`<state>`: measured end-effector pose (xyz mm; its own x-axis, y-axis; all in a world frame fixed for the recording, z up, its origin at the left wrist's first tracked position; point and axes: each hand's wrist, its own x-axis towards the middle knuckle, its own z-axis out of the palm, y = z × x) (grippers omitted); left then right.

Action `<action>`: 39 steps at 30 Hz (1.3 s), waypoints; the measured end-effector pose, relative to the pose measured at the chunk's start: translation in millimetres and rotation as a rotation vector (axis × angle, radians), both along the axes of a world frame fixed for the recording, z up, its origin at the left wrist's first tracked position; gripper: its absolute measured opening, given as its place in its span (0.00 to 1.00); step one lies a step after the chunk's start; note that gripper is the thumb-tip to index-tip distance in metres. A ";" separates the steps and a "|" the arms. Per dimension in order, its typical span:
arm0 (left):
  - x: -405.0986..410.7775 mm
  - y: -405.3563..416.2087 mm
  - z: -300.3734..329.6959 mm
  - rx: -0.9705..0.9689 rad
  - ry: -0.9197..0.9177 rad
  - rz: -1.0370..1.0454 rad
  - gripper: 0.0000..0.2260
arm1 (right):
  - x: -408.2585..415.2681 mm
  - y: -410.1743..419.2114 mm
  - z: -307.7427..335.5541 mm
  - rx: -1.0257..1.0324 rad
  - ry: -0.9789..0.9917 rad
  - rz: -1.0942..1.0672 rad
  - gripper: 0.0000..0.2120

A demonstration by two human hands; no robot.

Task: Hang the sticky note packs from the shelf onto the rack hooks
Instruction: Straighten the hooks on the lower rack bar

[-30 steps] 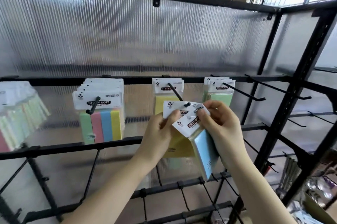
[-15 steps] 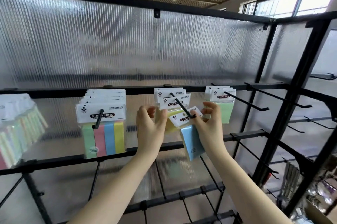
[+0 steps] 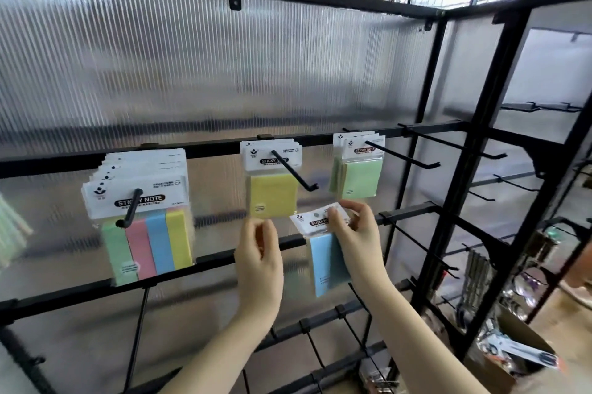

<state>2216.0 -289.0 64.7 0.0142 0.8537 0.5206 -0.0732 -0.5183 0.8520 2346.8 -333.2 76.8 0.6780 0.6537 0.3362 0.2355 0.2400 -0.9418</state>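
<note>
1. Pinching the white header card of a blue sticky note pack (image 3: pixel 326 260) between thumb and fingers, the right hand (image 3: pixel 355 233) holds the pack in front of the rack, its blue pad hanging down and tilted slightly.
2. That pack sits just below and to the 5 o'clock side of the tip of the middle hook (image 3: pixel 294 170), apart from it and not threaded on.
3. At 9 o'clock from the held pack, the left hand (image 3: pixel 258 260) is raised with its fingers loosely curled, thumb near the fingertips, gripping nothing that can be seen.
4. At 12 o'clock from the left hand, yellow sticky note packs (image 3: pixel 272 179) hang on the middle hook, pushed back toward the black rail (image 3: pixel 217 148).
5. At 1 o'clock from the held pack, green sticky note packs (image 3: pixel 358 169) hang on the next hook (image 3: pixel 403 154), most of whose length juts out bare.
6. At 9 o'clock, well apart, a thick stack of four-colour sticky note packs (image 3: pixel 144 217) fills another hook (image 3: pixel 131 209), with strips of green, pink, blue and yellow.
7. Behind all of it stands a ribbed translucent panel (image 3: pixel 224 66) in a black frame; bare hooks (image 3: pixel 461 146) run off toward 3 o'clock.
8. At 5 o'clock, a cardboard box (image 3: pixel 525 348) of small packaged goods sits on the floor.
</note>
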 end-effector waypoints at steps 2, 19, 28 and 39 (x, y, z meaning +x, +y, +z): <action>9.9 -15.0 0.7 0.012 0.050 -0.160 0.12 | 2.2 -12.8 -1.5 0.066 -0.002 -0.092 0.07; 187.8 -85.0 68.9 0.066 0.032 -0.662 0.08 | 145.3 -103.1 53.7 0.329 -0.230 -0.264 0.08; 267.0 -92.1 79.8 0.045 0.016 -0.507 0.11 | 229.1 -98.6 66.4 0.363 -0.227 -0.181 0.15; 283.5 -91.3 74.5 0.125 -0.025 -0.356 0.11 | 255.4 -81.8 62.1 0.388 -0.221 0.069 0.08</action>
